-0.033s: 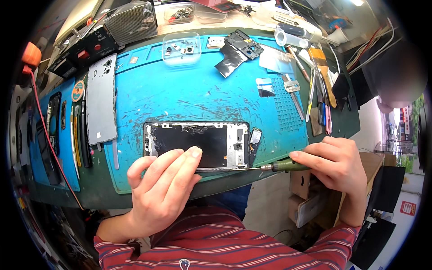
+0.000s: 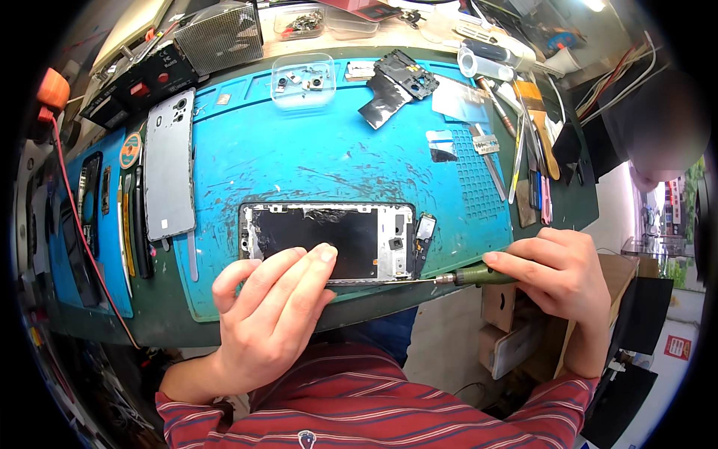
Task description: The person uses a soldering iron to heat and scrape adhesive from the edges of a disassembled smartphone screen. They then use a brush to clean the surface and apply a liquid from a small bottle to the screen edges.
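On the blue work mat [image 2: 314, 161] that covers the table, one opened phone frame [image 2: 327, 241] lies flat near the front edge, its back off and the dark inner plate and small boards exposed. The left hand [image 2: 273, 307] rests on its lower edge, fingers [image 2: 310, 263] stretched out and pressing down on the frame rather than closed around anything. The right hand [image 2: 557, 273] has its fingers wrapped shut around one green-handled screwdriver [image 2: 479, 278], whose thin shaft runs level along the frame's near edge toward the left hand; whether the tip touches the frame I cannot tell. That frame looks light, thin and stiff but easily bent, with delicate parts inside, so it is probably best pinned by its rim, as the left hand does, and not by the middle. One silver back cover [image 2: 170, 165] lies well apart at the mat's left. One clear tray [image 2: 303, 81] of tiny parts sits at the far edge, with one black inner shield [image 2: 400, 82] just beside it and a handful of slim tools [image 2: 523, 138] spread at the right.
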Tool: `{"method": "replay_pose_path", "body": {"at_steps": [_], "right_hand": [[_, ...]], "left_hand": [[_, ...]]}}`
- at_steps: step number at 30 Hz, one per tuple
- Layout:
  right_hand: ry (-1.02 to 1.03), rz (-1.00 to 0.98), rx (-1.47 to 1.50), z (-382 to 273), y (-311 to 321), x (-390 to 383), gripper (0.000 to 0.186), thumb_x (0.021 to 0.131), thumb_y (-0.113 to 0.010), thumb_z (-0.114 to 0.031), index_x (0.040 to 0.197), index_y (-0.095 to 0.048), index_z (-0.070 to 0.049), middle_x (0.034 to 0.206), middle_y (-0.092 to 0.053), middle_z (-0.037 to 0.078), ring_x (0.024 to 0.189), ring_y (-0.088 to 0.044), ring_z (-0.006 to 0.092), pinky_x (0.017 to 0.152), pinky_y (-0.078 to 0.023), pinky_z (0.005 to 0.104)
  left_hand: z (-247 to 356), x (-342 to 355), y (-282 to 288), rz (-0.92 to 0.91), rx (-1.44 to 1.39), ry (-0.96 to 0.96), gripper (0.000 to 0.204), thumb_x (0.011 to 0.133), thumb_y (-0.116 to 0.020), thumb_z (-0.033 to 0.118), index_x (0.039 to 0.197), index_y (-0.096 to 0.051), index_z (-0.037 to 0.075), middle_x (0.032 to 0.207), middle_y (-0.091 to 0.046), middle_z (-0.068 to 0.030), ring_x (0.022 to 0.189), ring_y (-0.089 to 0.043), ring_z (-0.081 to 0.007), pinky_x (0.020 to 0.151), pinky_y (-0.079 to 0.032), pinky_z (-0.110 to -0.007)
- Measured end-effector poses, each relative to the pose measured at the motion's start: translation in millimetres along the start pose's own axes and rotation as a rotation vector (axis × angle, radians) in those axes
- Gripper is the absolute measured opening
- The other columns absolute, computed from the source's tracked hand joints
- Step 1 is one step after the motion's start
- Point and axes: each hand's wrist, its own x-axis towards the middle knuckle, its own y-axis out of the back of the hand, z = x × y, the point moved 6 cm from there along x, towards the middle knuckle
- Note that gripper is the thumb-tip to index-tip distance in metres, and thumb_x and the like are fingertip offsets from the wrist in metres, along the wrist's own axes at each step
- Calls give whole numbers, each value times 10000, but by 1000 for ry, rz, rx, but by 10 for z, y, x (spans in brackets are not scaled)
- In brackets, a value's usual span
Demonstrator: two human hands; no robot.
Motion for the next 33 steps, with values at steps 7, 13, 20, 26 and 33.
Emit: {"method": "replay_pose_path", "body": {"at_steps": [7, 13, 20, 26, 33], "right_hand": [[25, -44, 39, -19, -41, 60, 455, 797, -828, -83, 1245, -831, -164, 943, -757, 8, 679, -635, 203, 570, -488, 342], [40, -43, 60, -34, -66, 86, 485, 769, -837, -76, 1248, -830, -155, 936, -751, 12, 680, -638, 210, 568, -489, 341], [40, -31, 72, -46, -86, 104, 516, 745, -840, -60, 1251, -828, -154, 941, -757, 15, 684, -648, 207, 570, -496, 345], [51, -7, 37, -55, -101, 122, 563, 719, -769, -100, 1273, -826, -182, 919, -716, -22, 677, -617, 174, 576, -517, 321], [60, 10, 33, -42, -87, 149, 555, 724, -779, -110, 1272, -826, -191, 928, -720, -21, 690, -629, 173, 571, -516, 329]], "left_hand": [[0, -2, 6, -4, 1, -1, 475, 920, -836, 149, 1371, -740, 33, 1257, -805, -55, 1105, -737, -166, 1038, -393, -360], [3, 8, 3, 10, 5, 2, 457, 926, -827, 124, 1367, -742, 40, 1245, -808, -48, 1101, -738, -160, 1030, -395, -360], [7, 27, 16, 17, -9, 14, 442, 922, -803, 74, 1359, -748, 41, 1222, -813, -36, 1081, -740, -150, 1023, -396, -347], [-14, 3, -5, 30, 4, 10, 429, 925, -729, 19, 1353, -750, 28, 1201, -814, -42, 1078, -739, -152, 1020, -395, -344], [-41, 4, 14, 20, -30, 26, 455, 914, -706, 5, 1367, -744, 19, 1186, -812, -53, 1074, -739, -158, 1014, -391, -348]]}}
